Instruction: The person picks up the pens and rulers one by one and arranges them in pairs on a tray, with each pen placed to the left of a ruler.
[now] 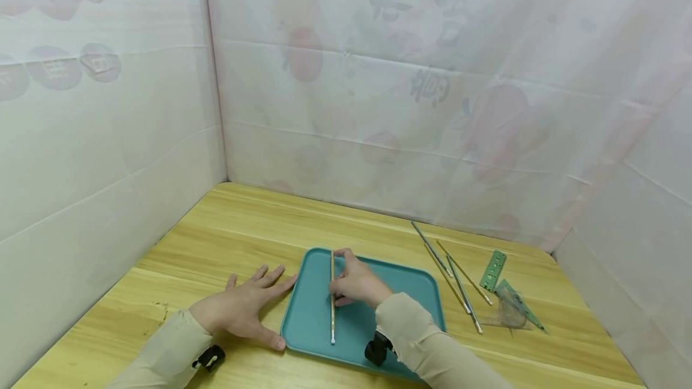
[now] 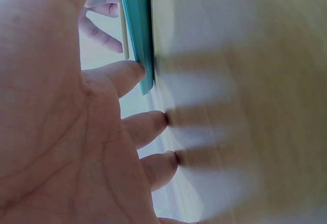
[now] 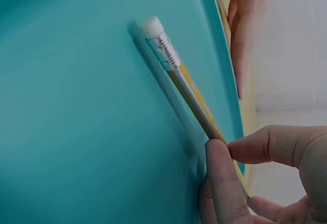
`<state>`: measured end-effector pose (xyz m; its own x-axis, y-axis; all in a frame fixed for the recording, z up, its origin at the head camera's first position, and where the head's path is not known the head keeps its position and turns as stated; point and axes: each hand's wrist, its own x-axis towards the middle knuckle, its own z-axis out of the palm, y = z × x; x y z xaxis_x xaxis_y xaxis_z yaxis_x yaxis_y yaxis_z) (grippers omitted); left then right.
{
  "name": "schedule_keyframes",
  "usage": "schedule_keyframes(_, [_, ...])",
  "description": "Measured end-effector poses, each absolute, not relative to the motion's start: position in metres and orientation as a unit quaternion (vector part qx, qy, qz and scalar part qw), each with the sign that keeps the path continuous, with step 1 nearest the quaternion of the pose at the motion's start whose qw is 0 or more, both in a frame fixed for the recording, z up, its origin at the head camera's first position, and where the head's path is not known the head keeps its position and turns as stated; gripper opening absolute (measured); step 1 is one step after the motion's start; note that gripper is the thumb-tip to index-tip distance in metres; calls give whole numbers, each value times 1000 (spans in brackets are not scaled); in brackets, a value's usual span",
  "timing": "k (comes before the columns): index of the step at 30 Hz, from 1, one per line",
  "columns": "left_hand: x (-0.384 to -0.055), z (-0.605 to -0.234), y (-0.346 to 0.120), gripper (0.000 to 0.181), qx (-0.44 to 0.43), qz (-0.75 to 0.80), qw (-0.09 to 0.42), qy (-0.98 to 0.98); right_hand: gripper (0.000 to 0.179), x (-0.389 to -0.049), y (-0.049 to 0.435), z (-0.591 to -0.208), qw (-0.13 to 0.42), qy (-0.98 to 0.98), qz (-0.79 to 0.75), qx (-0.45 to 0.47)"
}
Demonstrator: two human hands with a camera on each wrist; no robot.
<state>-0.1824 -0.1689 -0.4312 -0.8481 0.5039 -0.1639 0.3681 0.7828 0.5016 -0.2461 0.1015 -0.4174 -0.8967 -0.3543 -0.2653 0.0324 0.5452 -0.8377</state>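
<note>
A yellow pencil (image 1: 332, 311) with a white eraser (image 3: 153, 27) in a silver ferrule lies lengthwise over the left part of a teal tray (image 1: 308, 335). My right hand (image 1: 359, 281) pinches it around the middle between thumb and fingers, and another fingertip touches it farther along toward its far end. In the right wrist view the pencil casts a shadow on the tray floor just beside it. My left hand (image 1: 245, 311) is spread with straight fingers at the tray's left edge. Its thumb and a fingertip touch the rim, while other fingertips rest on the wooden table (image 1: 243, 221).
Right of the tray lie several pencils (image 1: 456, 278), some yellow and some dark green. Beyond them are a green ruler (image 1: 493, 270), a green set square (image 1: 521, 305) and a clear plastic piece (image 1: 510, 312). White printed cloth walls (image 1: 346, 167) enclose the table's back and sides.
</note>
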Motion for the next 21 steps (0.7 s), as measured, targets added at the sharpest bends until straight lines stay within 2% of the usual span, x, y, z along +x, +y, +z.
schedule_keyframes(12, [-182, -432, -170, 120, 236, 233, 147, 932, 73, -240, 80, -411, 180, 914, -345, -118])
schedule_keyframes(21, [-181, -430, -170, 119, 237, 238, 149, 930, 74, -239, 69, -412, 177, 913, -342, -134])
